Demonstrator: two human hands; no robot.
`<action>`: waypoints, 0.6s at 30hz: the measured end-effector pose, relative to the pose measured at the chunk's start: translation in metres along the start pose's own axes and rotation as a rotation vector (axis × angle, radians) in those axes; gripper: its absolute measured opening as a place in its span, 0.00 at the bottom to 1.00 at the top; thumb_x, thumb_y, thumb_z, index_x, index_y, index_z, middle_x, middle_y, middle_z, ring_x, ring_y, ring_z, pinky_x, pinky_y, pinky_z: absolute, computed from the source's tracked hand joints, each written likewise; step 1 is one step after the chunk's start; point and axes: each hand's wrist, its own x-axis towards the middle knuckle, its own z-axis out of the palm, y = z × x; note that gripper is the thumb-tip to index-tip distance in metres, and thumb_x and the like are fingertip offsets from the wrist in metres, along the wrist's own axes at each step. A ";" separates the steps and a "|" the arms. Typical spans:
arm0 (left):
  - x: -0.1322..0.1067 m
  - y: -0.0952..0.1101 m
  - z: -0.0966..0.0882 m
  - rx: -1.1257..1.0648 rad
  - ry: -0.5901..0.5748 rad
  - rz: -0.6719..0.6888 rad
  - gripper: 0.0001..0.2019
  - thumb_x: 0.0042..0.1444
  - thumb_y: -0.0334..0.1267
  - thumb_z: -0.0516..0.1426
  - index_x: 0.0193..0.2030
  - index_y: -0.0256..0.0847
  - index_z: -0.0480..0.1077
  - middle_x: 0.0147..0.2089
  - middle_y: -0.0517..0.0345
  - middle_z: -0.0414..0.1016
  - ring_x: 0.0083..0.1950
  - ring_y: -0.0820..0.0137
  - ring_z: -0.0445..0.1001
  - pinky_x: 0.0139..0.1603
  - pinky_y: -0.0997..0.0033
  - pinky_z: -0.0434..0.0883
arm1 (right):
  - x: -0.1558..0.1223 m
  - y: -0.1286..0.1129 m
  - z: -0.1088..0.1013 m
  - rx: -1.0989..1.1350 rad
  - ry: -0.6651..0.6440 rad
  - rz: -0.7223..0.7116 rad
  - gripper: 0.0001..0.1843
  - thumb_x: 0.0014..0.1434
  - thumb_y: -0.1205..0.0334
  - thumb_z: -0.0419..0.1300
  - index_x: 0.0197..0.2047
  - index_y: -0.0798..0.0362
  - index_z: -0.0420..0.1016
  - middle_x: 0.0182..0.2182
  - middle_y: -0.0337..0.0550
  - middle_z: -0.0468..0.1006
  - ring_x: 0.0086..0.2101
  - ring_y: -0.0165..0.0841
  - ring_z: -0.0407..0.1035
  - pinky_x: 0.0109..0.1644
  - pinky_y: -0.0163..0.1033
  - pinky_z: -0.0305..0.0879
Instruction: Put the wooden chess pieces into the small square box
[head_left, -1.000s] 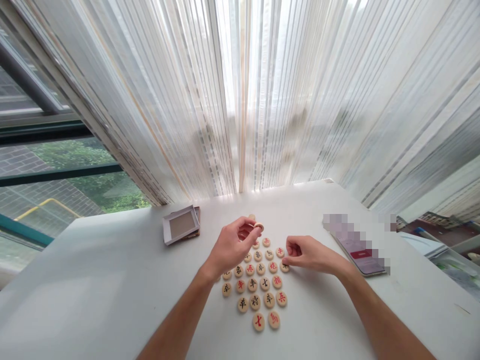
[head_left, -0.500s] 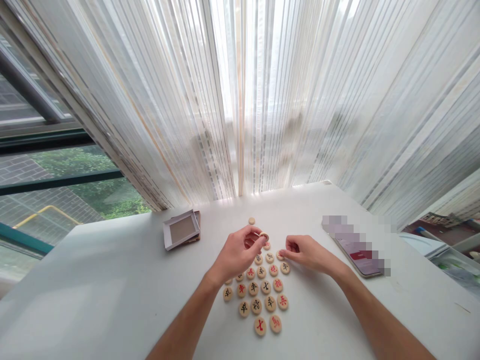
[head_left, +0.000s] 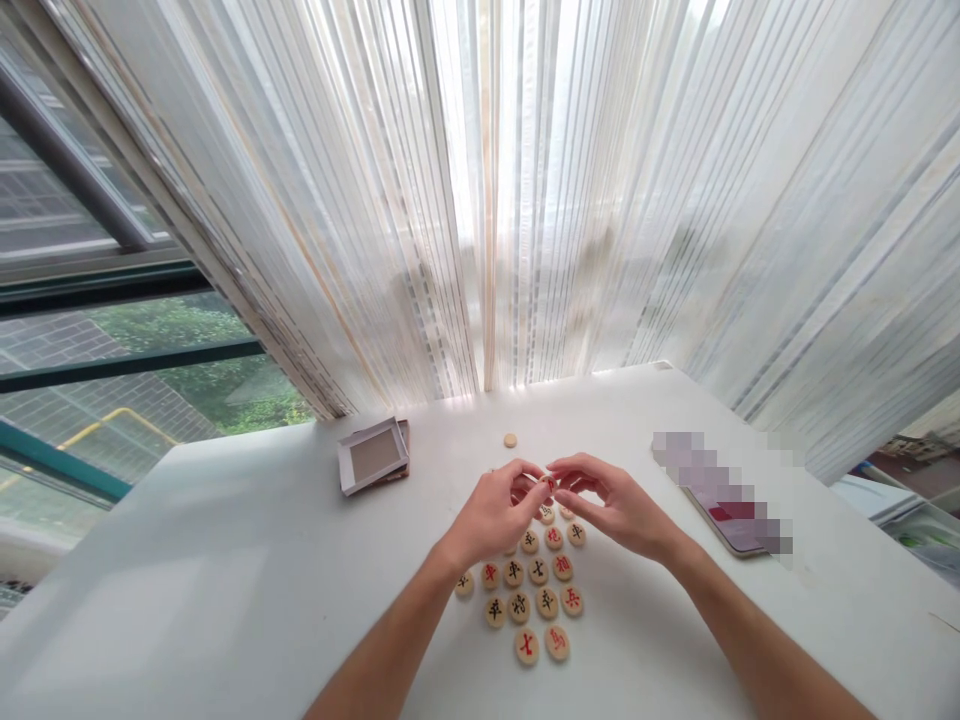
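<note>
My left hand (head_left: pixel 501 510) is closed, with a round wooden xiangqi piece (head_left: pixel 550 483) pinched at its fingertips, red character showing. From the other side, my right hand (head_left: pixel 616 505) meets the same piece with thumb and index finger at its edge. Below both hands, more xiangqi pieces lie face up in rough rows, among them a red-marked piece (head_left: pixel 557 643) and a black-marked piece (head_left: pixel 518 606). My left hand and wrist cover some of the upper left ones. One blank-looking piece (head_left: pixel 510 440) lies apart, beyond the hands.
An open shallow box (head_left: pixel 373 455) rests at the back left of the white table (head_left: pixel 247 570). A phone (head_left: pixel 724 510), partly blurred out, lies to the right. Striped curtains (head_left: pixel 517 200) hang behind the table's far edge.
My left hand has moved slightly right with its piece. My right hand has lifted from a piece on the table up to the held one. The camera view has shifted a little.
</note>
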 end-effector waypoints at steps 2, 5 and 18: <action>0.000 0.001 0.001 -0.012 -0.015 0.001 0.16 0.64 0.51 0.56 0.47 0.40 0.72 0.39 0.51 0.82 0.37 0.65 0.81 0.34 0.70 0.74 | 0.000 0.000 0.005 0.025 -0.002 -0.047 0.13 0.64 0.54 0.62 0.50 0.48 0.76 0.43 0.45 0.78 0.42 0.36 0.76 0.47 0.43 0.75; 0.000 0.002 0.000 -0.016 -0.006 0.000 0.17 0.65 0.51 0.55 0.49 0.40 0.72 0.39 0.52 0.82 0.36 0.65 0.81 0.32 0.72 0.73 | 0.000 0.005 0.010 0.003 0.044 -0.078 0.11 0.64 0.57 0.63 0.48 0.48 0.77 0.41 0.43 0.78 0.41 0.36 0.76 0.46 0.42 0.76; -0.003 0.004 -0.004 0.072 0.032 0.058 0.14 0.64 0.48 0.55 0.45 0.41 0.76 0.37 0.53 0.83 0.38 0.65 0.82 0.40 0.69 0.75 | 0.000 0.003 0.020 0.098 0.015 0.041 0.15 0.64 0.52 0.63 0.50 0.49 0.75 0.43 0.45 0.81 0.41 0.38 0.77 0.49 0.45 0.75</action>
